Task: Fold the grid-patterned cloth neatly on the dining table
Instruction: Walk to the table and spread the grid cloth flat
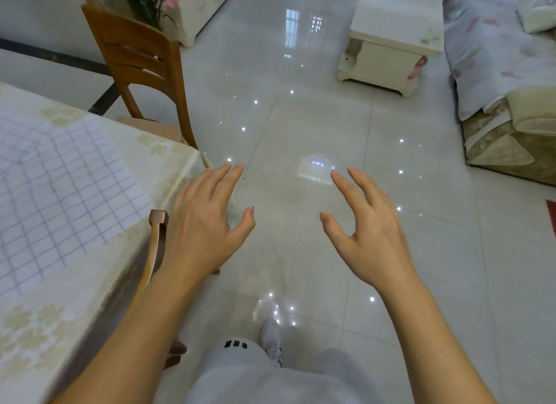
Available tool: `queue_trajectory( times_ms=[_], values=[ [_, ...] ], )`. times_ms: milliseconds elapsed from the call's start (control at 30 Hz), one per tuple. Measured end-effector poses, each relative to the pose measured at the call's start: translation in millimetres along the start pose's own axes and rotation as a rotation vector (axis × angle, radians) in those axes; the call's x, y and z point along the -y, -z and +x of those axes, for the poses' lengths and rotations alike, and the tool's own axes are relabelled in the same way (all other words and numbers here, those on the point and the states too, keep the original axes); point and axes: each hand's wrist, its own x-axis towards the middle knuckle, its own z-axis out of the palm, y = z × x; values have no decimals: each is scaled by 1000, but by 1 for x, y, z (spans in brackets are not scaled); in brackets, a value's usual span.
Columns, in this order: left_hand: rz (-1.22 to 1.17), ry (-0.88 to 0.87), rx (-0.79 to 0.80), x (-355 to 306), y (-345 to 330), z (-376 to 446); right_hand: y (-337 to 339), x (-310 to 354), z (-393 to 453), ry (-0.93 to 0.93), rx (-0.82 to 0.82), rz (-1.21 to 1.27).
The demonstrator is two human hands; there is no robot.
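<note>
This is a home, in a room for eating and sitting. At the left is a dining table (pixel 90 283) with a flowery cover, and a wooden chair (pixel 141 63) stands by it. A sofa (pixel 496 57) with a soft cover is at the upper right, beside a low cream cabinet (pixel 388 42), perhaps a coffee table, on a shiny tiled floor (pixel 301 117).

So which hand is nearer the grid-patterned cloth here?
Left. The left hand hovers open just past the table corner beside the grid-patterned cloth; the right hand hangs open farther out over the floor.
</note>
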Motion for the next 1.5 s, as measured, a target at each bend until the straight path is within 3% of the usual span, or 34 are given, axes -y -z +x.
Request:
queue_trajectory(
  times_ms=[500,967,1500],
  values=[
    [52,197,-10,14,-32,100,-26,-35,152,169,102,30],
    [150,563,-149,-16,-58,193,-54,-60,355,525,403,93],
    [280,1018,-262,13,-54,141,-155,37,392,997,644,167]
  ],
)
